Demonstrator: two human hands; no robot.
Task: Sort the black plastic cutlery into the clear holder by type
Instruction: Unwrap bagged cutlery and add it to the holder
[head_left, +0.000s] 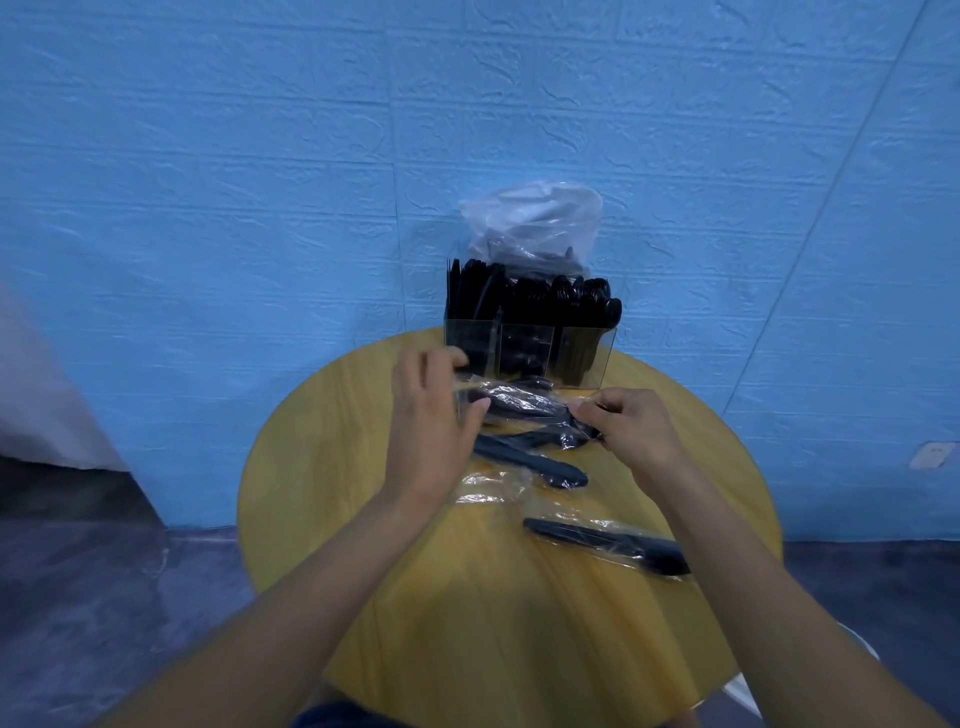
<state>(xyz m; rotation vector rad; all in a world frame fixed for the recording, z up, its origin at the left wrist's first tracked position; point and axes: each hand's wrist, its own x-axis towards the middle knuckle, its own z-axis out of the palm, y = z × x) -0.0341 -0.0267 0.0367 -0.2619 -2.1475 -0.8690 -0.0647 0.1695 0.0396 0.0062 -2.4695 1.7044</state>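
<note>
Right now both hands work one clear wrapped packet of black cutlery (524, 408) above the middle of the round wooden surface (332, 467). Left hand (434, 421) grips its left end, fingers curled around the plastic; right hand (631, 426) pinches the right end. At the surface's far edge stands the clear holder (530, 353), three compartments packed with black cutlery. Two more wrapped pieces (530, 460) (608, 545) lie nearer, toward the right edge.

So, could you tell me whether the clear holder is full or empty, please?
Nearly full: black cutlery stands packed upright in all three compartments of the holder, tops above its rim.
</note>
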